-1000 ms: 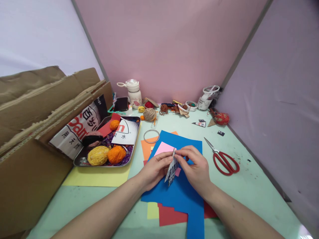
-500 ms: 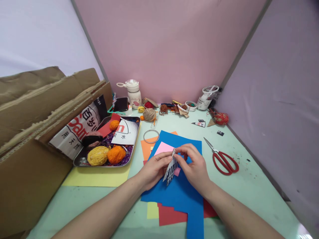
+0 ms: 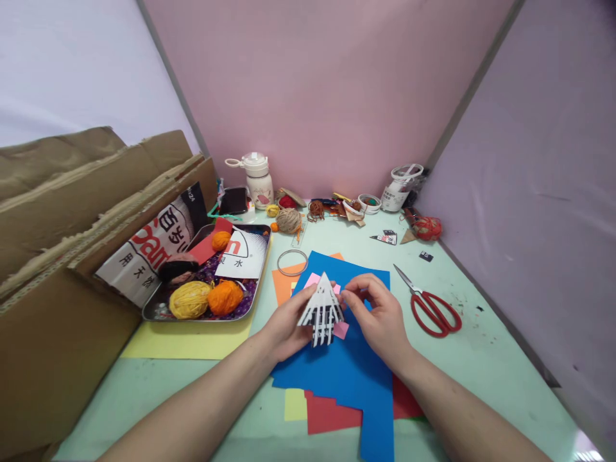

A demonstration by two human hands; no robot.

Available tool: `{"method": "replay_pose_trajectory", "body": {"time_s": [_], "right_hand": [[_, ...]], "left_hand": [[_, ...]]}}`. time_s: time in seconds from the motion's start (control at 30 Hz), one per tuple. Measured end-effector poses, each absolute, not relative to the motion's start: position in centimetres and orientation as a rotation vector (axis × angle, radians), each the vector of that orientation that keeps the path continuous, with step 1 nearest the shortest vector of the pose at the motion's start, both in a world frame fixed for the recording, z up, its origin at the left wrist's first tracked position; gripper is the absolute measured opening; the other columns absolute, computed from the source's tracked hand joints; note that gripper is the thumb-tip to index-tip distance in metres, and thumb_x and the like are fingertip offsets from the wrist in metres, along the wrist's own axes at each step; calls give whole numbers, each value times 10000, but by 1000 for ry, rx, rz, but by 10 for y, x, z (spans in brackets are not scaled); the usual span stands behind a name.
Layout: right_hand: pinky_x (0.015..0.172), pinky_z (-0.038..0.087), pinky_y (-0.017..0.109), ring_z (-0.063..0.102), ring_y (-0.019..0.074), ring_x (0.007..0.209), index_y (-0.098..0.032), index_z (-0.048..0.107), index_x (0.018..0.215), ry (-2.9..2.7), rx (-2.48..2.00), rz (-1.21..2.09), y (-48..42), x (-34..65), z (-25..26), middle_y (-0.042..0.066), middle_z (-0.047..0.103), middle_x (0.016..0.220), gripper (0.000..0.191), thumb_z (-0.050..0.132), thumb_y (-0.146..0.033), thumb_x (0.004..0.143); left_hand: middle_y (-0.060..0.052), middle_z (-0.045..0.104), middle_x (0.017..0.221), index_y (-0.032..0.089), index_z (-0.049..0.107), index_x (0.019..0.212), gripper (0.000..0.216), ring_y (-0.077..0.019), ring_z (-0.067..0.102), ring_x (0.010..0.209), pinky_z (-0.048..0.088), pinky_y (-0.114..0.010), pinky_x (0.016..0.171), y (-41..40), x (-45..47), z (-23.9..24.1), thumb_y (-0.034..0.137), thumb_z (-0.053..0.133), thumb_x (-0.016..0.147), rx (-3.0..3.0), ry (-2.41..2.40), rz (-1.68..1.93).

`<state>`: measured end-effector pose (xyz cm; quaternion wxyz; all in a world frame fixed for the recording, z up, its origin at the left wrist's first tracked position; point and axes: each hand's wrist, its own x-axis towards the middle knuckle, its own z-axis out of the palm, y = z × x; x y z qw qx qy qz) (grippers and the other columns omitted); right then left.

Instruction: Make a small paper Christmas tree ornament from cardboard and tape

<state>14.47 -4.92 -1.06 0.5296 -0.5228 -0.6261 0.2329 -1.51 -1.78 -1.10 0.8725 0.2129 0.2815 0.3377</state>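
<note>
My left hand [image 3: 290, 328] grips a triangular paper cutout [image 3: 323, 316], white with black bands and slit into strips along its lower part. The cutout's point faces away from me and its face is turned up. My right hand [image 3: 376, 316] is beside the cutout's right edge, thumb and forefinger pinched together; anything between them is too small to make out. Beneath both hands lies a blue sheet [image 3: 356, 372]. Pink paper pieces [image 3: 341, 330] show around the cutout, partly hidden by it.
Red-handled scissors [image 3: 434, 313] lie at right. A metal tray [image 3: 262, 282] with yarn balls sits at left on yellow paper [image 3: 192, 343], beside cardboard [image 3: 43, 366]. A ring [image 3: 278, 268], a bottle [image 3: 260, 186] and yarn [image 3: 289, 221] are farther back. Red paper [image 3: 332, 417] pokes out below.
The cutout, earlier edge-on between both hands, has turned so its face shows. My right fingertips have shifted slightly right, off its top; my left hand keeps hold.
</note>
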Motion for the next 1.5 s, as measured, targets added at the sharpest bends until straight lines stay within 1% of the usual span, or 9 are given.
{"method": "replay_pose_trajectory", "body": {"time_s": [0.13,0.3,0.43,0.6,0.77,0.9,1.07,1.33,1.5], "right_hand": [[639,447,286,533,154,753,-212,576,819,-1526,-1233,558,-49,144,-9,35,584,841,105,529,-290,873],[649,448,299,525,157,760,-217,585,890,-1596,-1195,496,-51,142,-11,44,582,869,75,528,-260,868],[665,444,304,521,161,785,-223,571,939,-1646,-1176,464,-52,141,-11,47,574,899,90,520,-222,865],[688,452,315,533,172,823,-228,573,933,-1646,-1165,459,-53,141,-9,51,579,907,96,508,-206,866],[726,459,333,551,184,862,-232,560,928,-1700,-1134,440,-53,140,-10,51,598,919,101,499,-187,861],[728,454,337,550,187,852,-234,544,916,-1757,-1147,387,-53,140,-12,41,607,890,109,517,-157,845],[710,449,329,549,185,831,-230,541,926,-1815,-1159,359,-53,140,-14,37,614,881,115,537,-159,836],[706,447,318,560,178,814,-225,552,912,-1805,-1219,417,-52,140,-17,34,620,870,76,539,-188,847],[714,447,319,554,177,819,-225,560,932,-1790,-1201,417,-53,140,-12,35,621,889,113,581,-206,822]], "left_hand": [[-100,692,953,132,639,1065,324,-198,651,845,504,-318,748,-12,-20,-9,350,506,867,362,552,753],[-89,693,946,143,638,1073,322,-205,654,809,521,-332,687,-13,-20,-10,344,521,850,343,577,714],[-102,695,931,140,637,1061,323,-211,656,800,524,-354,694,-14,-20,-9,352,503,857,329,543,692],[-107,691,942,150,619,1080,352,-238,651,888,510,-396,776,-10,-22,-9,387,504,847,293,505,748],[-91,684,947,170,607,1108,355,-212,656,875,514,-381,795,-6,-27,-8,380,540,830,284,511,841],[-85,674,961,181,595,1128,354,-223,646,909,507,-402,823,-6,-27,-4,367,529,834,286,504,880],[-92,672,957,173,596,1121,344,-224,650,882,521,-388,779,-7,-26,-3,366,504,851,308,516,896],[-96,693,905,155,606,1117,358,-194,666,790,531,-342,737,-9,-24,-5,379,500,858,344,573,908],[-102,699,897,139,607,1117,372,-197,665,770,521,-294,653,-10,-22,-5,380,475,867,389,562,893]]}}
